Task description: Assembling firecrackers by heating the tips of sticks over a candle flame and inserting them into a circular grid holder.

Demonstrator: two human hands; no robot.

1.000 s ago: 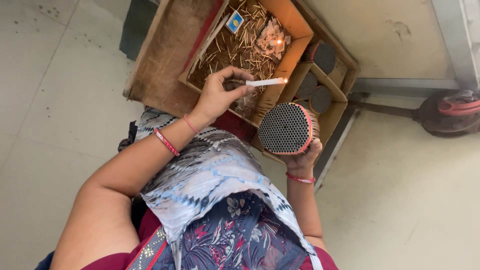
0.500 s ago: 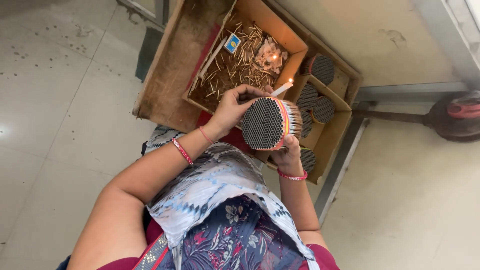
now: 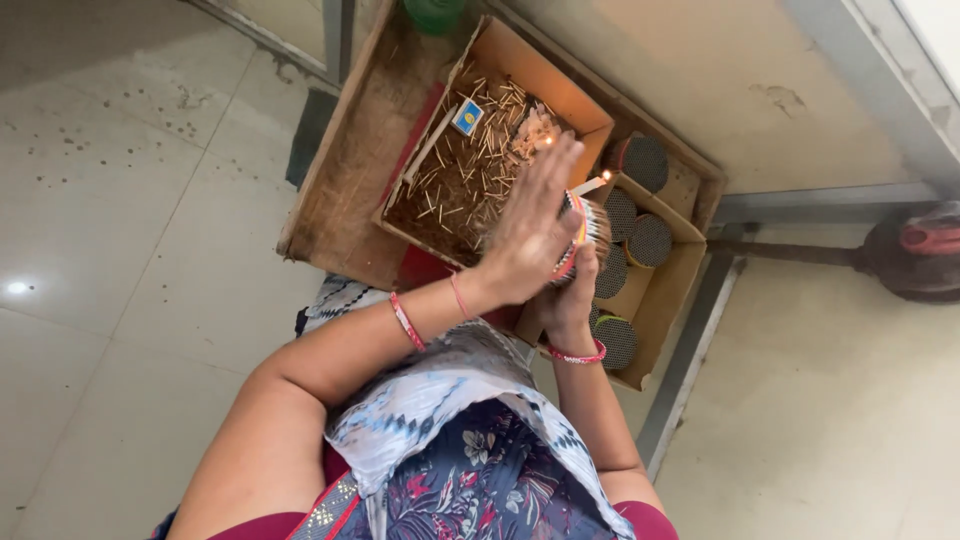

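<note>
- Left hand [image 3: 530, 235] lies flat with fingers spread and straight, palm pressed against the near face of a round bundle of thin sticks [image 3: 590, 232]; it grips nothing.
- Right hand [image 3: 568, 300] is wrapped around the bundle from below, its grip closed on it, holding it up above the boxes.
- A lit white candle [image 3: 590, 184] pokes out just past the left fingertips, its small flame at the far side of the bundle; what holds the candle is hidden behind the hand.
- Directly beyond the hands sits an open cardboard box [image 3: 560, 80] filled with loose matchsticks [image 3: 450, 185]; a small blue and yellow matchbox [image 3: 466, 117] lies on them.
- To the right, a second cardboard box [image 3: 680, 270] holds more round bundles [image 3: 648, 240] standing on end, dark tips facing up.
- Both boxes rest in a shallow wooden tray [image 3: 345, 180] on the tiled floor [image 3: 120, 220].
- Red bangles [image 3: 405, 320] ring the left wrist, and a similar one circles the right.
</note>
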